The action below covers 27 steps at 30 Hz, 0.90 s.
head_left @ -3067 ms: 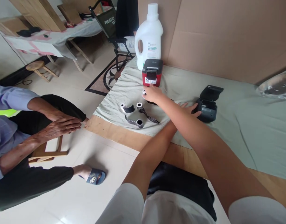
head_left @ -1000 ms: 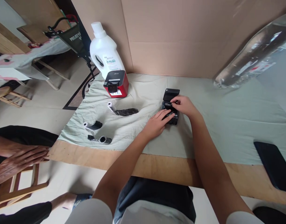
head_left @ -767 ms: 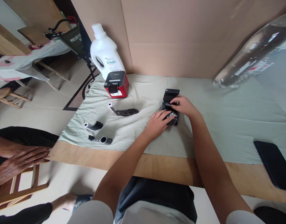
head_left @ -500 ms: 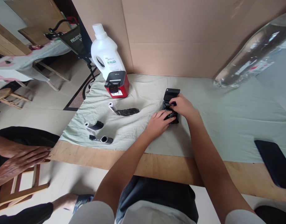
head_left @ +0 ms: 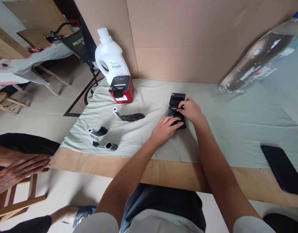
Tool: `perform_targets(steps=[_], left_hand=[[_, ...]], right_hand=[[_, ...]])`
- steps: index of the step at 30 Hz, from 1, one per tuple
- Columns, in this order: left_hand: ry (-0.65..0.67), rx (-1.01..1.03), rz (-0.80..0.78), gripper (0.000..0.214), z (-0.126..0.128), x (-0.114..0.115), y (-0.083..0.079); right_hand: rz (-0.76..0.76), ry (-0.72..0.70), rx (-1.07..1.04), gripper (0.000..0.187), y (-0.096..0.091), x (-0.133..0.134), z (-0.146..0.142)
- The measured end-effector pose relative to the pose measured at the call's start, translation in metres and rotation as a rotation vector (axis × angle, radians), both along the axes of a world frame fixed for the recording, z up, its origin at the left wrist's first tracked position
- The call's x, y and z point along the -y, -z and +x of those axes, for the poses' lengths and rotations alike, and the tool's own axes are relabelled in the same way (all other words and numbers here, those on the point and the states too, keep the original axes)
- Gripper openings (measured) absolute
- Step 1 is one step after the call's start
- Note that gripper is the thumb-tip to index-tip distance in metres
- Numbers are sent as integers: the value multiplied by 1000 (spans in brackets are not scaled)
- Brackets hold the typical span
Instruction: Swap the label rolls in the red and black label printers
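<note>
A small black printer (head_left: 176, 104) with its lid raised sits on the green cloth (head_left: 222, 129) in the middle of the table. My left hand (head_left: 165, 128) lies against the printer's front, fingers curled on its near edge. My right hand (head_left: 190, 110) is over the open body, fingers bent down into the compartment on something dark that I cannot make out. To the left lie three paper rolls in black wrap (head_left: 128, 116), (head_left: 97, 131), (head_left: 105, 146).
A red and black printer (head_left: 121, 89) and a white detergent bottle (head_left: 110, 59) stand at the back left. A clear water bottle (head_left: 256, 64) leans at the right. A dark phone (head_left: 281, 169) lies at the right front edge. Another person's hands (head_left: 17, 165) rest at the left.
Since three seconds ago my left hand left the red printer and joined my right hand at the black printer. Over the last second both hands stay there, the right fingers shifting slightly.
</note>
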<state>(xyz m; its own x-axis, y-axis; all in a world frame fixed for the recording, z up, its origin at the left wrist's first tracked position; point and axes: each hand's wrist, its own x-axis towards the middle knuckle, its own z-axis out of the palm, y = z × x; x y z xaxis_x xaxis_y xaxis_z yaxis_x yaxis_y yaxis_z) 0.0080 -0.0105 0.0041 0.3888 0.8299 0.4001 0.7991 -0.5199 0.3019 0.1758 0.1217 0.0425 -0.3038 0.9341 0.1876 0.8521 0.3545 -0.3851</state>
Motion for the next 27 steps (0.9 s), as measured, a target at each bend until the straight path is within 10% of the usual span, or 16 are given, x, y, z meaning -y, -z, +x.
perform_targets(steps=[17,27], left_hand=[[55,87,55,42,-6,6,-9],[71,88,7,44,-8,7,-10]], right_hand=[[-45,54,-632,14,10,-32,16],[-152,-182,-301,9,-34,-4,26]])
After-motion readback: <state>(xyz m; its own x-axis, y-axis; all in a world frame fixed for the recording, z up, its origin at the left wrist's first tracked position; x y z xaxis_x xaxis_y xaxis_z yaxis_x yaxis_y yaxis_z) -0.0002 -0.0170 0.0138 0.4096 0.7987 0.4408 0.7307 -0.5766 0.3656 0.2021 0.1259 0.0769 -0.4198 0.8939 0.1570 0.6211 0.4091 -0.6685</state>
